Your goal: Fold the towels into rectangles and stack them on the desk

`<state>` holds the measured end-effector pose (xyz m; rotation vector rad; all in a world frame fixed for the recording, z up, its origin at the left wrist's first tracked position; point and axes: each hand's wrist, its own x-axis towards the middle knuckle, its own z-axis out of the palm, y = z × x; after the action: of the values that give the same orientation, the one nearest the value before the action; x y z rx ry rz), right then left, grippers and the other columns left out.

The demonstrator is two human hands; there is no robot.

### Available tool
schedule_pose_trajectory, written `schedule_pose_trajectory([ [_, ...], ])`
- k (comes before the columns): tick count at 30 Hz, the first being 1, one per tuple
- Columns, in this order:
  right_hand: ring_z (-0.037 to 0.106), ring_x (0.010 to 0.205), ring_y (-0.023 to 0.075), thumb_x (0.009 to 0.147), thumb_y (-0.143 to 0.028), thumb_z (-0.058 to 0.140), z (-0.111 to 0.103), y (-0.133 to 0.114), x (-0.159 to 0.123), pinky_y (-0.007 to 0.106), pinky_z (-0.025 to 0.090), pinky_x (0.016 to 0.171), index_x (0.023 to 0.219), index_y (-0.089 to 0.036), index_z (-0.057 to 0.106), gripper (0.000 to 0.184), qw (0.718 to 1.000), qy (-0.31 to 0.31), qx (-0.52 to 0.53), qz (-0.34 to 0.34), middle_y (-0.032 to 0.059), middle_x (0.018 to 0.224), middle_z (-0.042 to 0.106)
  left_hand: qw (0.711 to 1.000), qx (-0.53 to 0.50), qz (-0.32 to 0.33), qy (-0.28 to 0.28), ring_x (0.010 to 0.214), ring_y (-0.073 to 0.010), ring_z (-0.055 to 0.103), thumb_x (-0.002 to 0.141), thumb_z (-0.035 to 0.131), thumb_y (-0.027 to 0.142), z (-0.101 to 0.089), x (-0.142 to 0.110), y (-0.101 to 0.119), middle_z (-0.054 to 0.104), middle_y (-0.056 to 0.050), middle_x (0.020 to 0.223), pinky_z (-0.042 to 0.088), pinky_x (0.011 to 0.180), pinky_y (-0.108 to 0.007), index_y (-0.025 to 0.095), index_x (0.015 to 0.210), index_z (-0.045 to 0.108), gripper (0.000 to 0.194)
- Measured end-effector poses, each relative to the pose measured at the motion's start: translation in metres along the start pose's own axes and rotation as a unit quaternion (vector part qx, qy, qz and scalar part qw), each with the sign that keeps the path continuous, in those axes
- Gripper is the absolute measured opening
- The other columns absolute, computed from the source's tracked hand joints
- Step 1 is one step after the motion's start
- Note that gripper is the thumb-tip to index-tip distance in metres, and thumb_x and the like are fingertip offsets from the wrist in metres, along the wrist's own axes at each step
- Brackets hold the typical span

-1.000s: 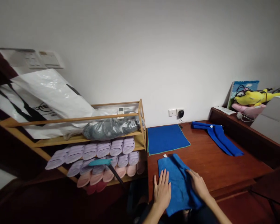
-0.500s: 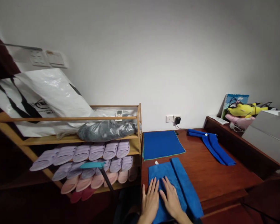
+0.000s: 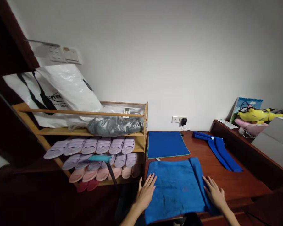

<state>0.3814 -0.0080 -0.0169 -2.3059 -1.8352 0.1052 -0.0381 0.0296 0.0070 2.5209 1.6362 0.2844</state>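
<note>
A blue cloth (image 3: 174, 185) lies spread at the front of the reddish-brown wooden table, its right side folded over into a narrow strip. My left hand (image 3: 145, 191) rests flat on the cloth's left edge, fingers stretched out. On the right, my right hand (image 3: 214, 192) lies with spread fingers against the folded strip. Behind this cloth is a flat square blue cloth (image 3: 167, 144) with a light green edge. Farther right, a long folded blue cloth (image 3: 223, 152) lies bent at an angle.
To the left stands a wooden rack (image 3: 141, 146) with several rows of slippers (image 3: 103, 146) and a white bag (image 3: 70, 84) on top. A raised ledge (image 3: 254, 147) runs along the table's right side, holding a yellow plush toy (image 3: 257, 115). A black plug (image 3: 184, 121) sits in the wall.
My hands have moved apart, the left to the cloth's left edge, the right outward to the right. The front cloth now lies wider, with its folded strip farther right. The view has shifted slightly.
</note>
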Motion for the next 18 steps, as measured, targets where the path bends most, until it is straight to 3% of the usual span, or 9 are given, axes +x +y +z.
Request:
schedule_pose_trajectory([
  [2, 0.036, 0.132, 0.0301, 0.088, -0.040, 0.028, -0.006, 0.006, 0.003, 0.063, 0.031, 0.097, 0.135, -0.026, 0.043, 0.051, 0.999, 0.042, -0.010, 0.031, 0.0150, 0.144, 0.039, 1.000, 0.020, -0.015, 0.002, 0.136, -0.0229, 0.028, 0.090, 0.030, 0.018, 0.000, 0.005, 0.005, 0.032, -0.004, 0.148, 0.018, 0.109, -0.060, 0.030, 0.140, 0.033, 0.052],
  [4, 0.040, 0.130, 0.0293, 0.089, -0.039, 0.027, -0.006, -0.016, 0.003, 0.057, 0.034, 0.098, 0.134, -0.021, 0.044, 0.051, 0.995, 0.099, 0.009, 0.012, 0.0176, 0.144, 0.037, 0.999, 0.041, -0.028, 0.019, 0.137, -0.0234, 0.024, 0.085, 0.033, 0.012, 0.003, 0.011, 0.020, 0.029, -0.007, 0.149, 0.017, 0.110, -0.057, 0.025, 0.139, 0.036, 0.056],
  [6, 0.041, 0.129, 0.0256, 0.090, -0.042, 0.029, -0.001, -0.060, -0.002, 0.050, 0.036, 0.100, 0.134, -0.021, 0.043, 0.051, 0.989, 0.123, 0.058, -0.062, 0.0148, 0.146, 0.037, 0.998, 0.040, -0.017, 0.041, 0.139, -0.0214, 0.019, 0.082, 0.033, 0.009, 0.007, 0.017, 0.041, 0.023, -0.007, 0.151, 0.019, 0.112, -0.051, 0.022, 0.141, 0.032, 0.060],
  [9, 0.036, 0.133, 0.0204, 0.092, -0.046, 0.028, 0.016, -0.137, -0.015, 0.043, 0.039, 0.101, 0.139, -0.026, 0.035, 0.052, 0.977, 0.079, 0.126, -0.153, 0.0086, 0.147, 0.036, 0.997, 0.014, -0.002, 0.076, 0.139, -0.0206, 0.019, 0.088, 0.031, 0.017, 0.016, 0.025, 0.066, 0.020, -0.005, 0.152, 0.025, 0.111, -0.048, 0.022, 0.144, 0.022, 0.057],
  [12, 0.032, 0.135, 0.0217, 0.092, -0.048, 0.030, 0.033, -0.184, -0.023, 0.045, 0.037, 0.103, 0.141, -0.029, 0.032, 0.053, 0.973, 0.062, 0.130, -0.183, 0.0057, 0.147, 0.036, 0.997, 0.006, -0.005, 0.081, 0.138, -0.0244, 0.023, 0.091, 0.033, 0.032, 0.023, 0.028, 0.069, 0.026, -0.005, 0.151, 0.026, 0.109, -0.050, 0.024, 0.145, 0.019, 0.056],
  [15, 0.031, 0.135, 0.0238, 0.090, -0.051, 0.032, 0.039, -0.178, -0.020, 0.048, 0.034, 0.105, 0.140, -0.028, 0.035, 0.054, 0.977, 0.076, 0.103, -0.172, 0.0061, 0.146, 0.036, 0.998, 0.007, 0.004, 0.070, 0.137, -0.0251, 0.025, 0.092, 0.033, 0.041, 0.022, 0.027, 0.056, 0.027, -0.004, 0.151, 0.025, 0.110, -0.051, 0.028, 0.144, 0.017, 0.056],
  [18, 0.033, 0.134, 0.0251, 0.088, -0.056, 0.032, 0.034, -0.130, -0.011, 0.049, 0.034, 0.105, 0.138, -0.026, 0.038, 0.058, 0.986, 0.091, 0.068, -0.120, 0.0078, 0.146, 0.037, 0.998, 0.007, 0.006, 0.064, 0.138, -0.0237, 0.024, 0.094, 0.029, 0.045, 0.015, 0.025, 0.044, 0.024, -0.002, 0.151, 0.024, 0.110, -0.050, 0.031, 0.144, 0.015, 0.054],
])
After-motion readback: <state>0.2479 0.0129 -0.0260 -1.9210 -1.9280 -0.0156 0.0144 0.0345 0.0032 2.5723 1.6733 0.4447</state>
